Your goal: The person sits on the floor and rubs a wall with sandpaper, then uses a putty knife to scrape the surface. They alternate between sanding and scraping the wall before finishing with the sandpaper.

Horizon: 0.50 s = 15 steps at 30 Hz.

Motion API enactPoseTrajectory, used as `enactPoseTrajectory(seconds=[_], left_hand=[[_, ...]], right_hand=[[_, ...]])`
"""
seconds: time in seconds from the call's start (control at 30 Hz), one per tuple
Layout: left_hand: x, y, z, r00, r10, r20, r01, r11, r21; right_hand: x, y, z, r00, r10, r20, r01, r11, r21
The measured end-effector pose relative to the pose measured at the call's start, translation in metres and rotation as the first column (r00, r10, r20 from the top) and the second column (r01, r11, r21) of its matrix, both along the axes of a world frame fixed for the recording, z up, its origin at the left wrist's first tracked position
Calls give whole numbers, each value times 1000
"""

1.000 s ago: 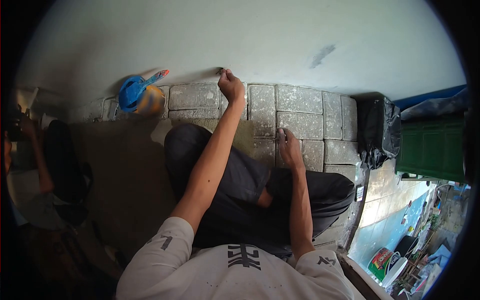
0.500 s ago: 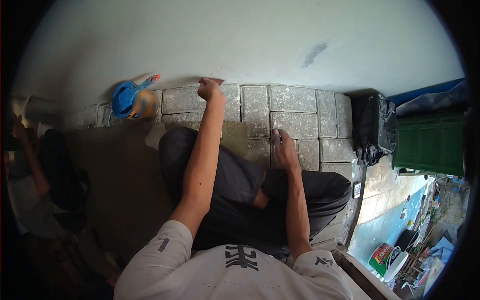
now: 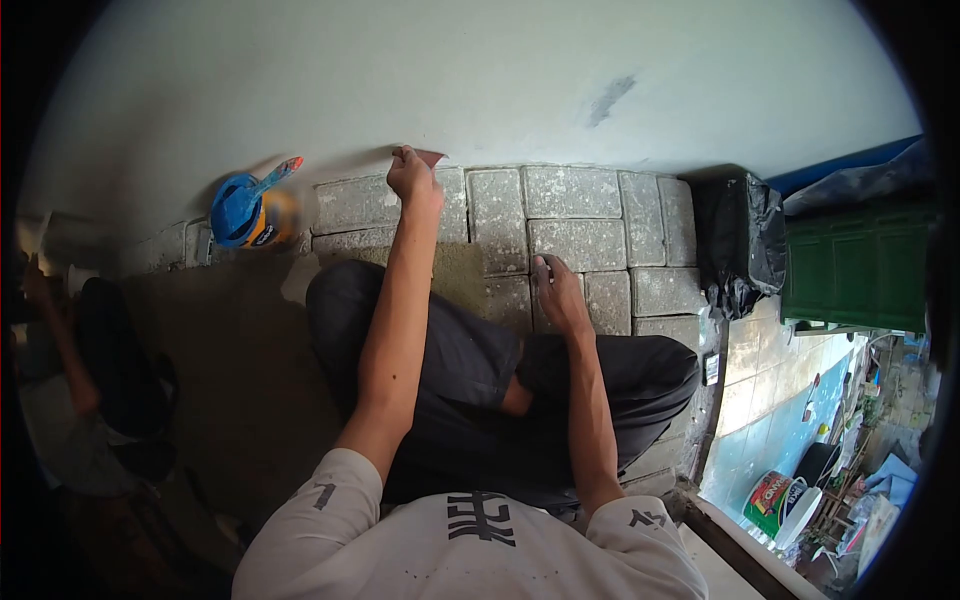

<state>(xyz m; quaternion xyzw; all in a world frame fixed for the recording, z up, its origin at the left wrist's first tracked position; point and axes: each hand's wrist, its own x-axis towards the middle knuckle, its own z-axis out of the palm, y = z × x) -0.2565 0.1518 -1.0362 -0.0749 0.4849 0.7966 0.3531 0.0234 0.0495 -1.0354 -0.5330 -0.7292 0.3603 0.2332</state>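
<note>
At the foot of the pale wall (image 3: 480, 70), my left hand (image 3: 412, 178) is closed on a reddish-brown piece of sandpaper (image 3: 431, 157). The sheet lies against the wall just above the paving, its right corner sticking out past my fingers. My right hand (image 3: 560, 290) hangs low over the grey paving blocks (image 3: 575, 243), near my bent knee. Its thumb and forefinger are loosely bent and a little apart, with nothing visible between them. The fingertips look dusty.
Left of my hand stands a blue-topped container (image 3: 237, 212) with a paint-smeared brush (image 3: 274, 177) across it. A black plastic-wrapped box (image 3: 742, 235) and a green crate (image 3: 855, 265) are at right. Another person (image 3: 75, 400) sits at far left. A grey patch (image 3: 611, 99) marks the wall.
The view has shifted slightly, so the container and paving sit further left. My left hand has shifted slightly along the wall base, showing more of the sandpaper. My right hand stays low over the paving.
</note>
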Motion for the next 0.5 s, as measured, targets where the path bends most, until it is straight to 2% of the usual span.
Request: enactPoseTrajectory(seconds=[0.03, 0.1, 0.13, 0.2, 0.33, 0.4, 0.43, 0.5], left_hand=[[-1, 2, -6, 1000, -5, 1, 5, 1000, -6], [-7, 10, -20, 993, -17, -114, 10, 998, -62], [-8, 8, -14, 993, -12, -115, 5, 998, -57], [-8, 2, -2, 999, -43, -7, 43, 998, -37], [-19, 4, -14, 997, -37, 69, 42, 996, -73], [-18, 1, -7, 989, -22, 143, 6, 994, 112], [-18, 4, -5, 989, -24, 144, 8, 994, 113], [-18, 2, -5, 995, -41, 87, 43, 999, -29]], right_hand=[[0, 1, 1, 1000, -2, -7, 2, 1000, -17], [0, -1, -1, 1000, 6, -12, -7, 999, -34], [-1, -1, -2, 1000, 5, -11, -5, 1000, -14], [0, 0, -3, 1000, 5, -10, -5, 1000, 9], [0, -1, -1, 1000, -2, 13, 2, 1000, -26], [0, 0, -2, 1000, -2, 2, 2, 1000, -24], [0, 1, -2, 1000, -7, -1, 7, 1000, -19], [1, -3, -4, 1000, -11, 0, 11, 1000, -27]])
